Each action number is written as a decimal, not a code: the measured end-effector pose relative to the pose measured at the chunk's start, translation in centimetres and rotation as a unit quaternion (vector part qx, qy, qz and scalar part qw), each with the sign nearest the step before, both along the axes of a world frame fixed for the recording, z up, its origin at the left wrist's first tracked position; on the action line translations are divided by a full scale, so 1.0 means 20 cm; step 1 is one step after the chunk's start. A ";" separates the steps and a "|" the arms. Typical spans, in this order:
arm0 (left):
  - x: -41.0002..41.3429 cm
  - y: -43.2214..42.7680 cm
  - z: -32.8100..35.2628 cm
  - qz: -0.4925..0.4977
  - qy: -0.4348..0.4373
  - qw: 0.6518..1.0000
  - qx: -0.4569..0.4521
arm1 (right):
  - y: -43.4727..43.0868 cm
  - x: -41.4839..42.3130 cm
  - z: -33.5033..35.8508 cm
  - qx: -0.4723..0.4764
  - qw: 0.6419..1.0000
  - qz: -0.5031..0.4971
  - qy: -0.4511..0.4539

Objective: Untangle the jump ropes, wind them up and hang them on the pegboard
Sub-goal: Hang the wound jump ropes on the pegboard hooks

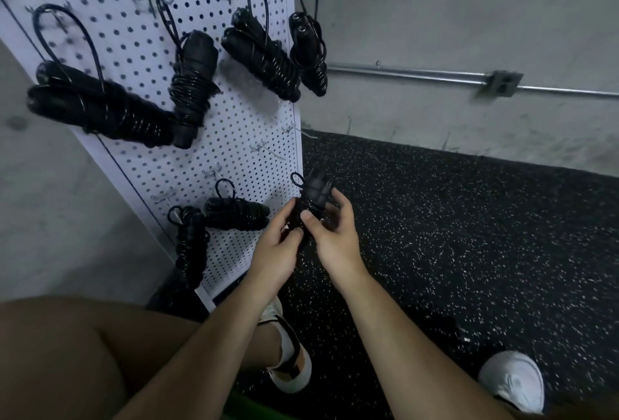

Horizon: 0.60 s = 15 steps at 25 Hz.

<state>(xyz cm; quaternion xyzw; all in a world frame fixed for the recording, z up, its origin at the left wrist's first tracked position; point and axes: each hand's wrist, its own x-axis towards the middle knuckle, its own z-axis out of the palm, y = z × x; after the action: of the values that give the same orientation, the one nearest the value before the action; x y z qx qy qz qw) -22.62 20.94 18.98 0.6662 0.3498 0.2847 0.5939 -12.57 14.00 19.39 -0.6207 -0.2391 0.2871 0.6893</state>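
- One wound jump rope is held in the air just in front of the lower right edge of the pegboard. Its black cord is coiled round the handles, and one small loop sticks up at its top left.
- The left hand grips the lower part of the bundle, with the fingers curled round it.
- The right hand holds the bundle from the other side. Its thumb presses on the coils and its fingers wrap round the far side.
- Six more wound ropes hang by their loops on the white board, four in an upper row and two low down near the hands. That makes seven bundles with the held one.
- A few bare metal hooks stick out between the two rows, too blurred to count surely.
- Below lies a black speckled floor, and behind it stands a grey wall.
- One metal conduit runs along the wall into one outlet box.
- Two shoes show at the bottom, a white one on the right and one under the left forearm.
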 end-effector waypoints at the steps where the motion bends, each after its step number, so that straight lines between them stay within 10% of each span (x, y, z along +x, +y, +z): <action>1: 0.00 0.02 0.01 0.002 0.005 1.000 0.011 | 0.03 0.00 0.01 0.004 1.000 -0.002 -0.002; 15: 0.07 0.32 0.01 0.000 0.053 0.993 0.107 | 0.37 0.05 -0.08 0.020 0.999 -0.024 0.042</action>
<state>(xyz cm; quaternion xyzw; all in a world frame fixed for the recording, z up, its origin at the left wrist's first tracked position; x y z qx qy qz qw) -21.29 27.42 19.14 0.7404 0.3481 0.2845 0.4996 -11.55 21.31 17.84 -0.5994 -0.2007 0.2916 0.7179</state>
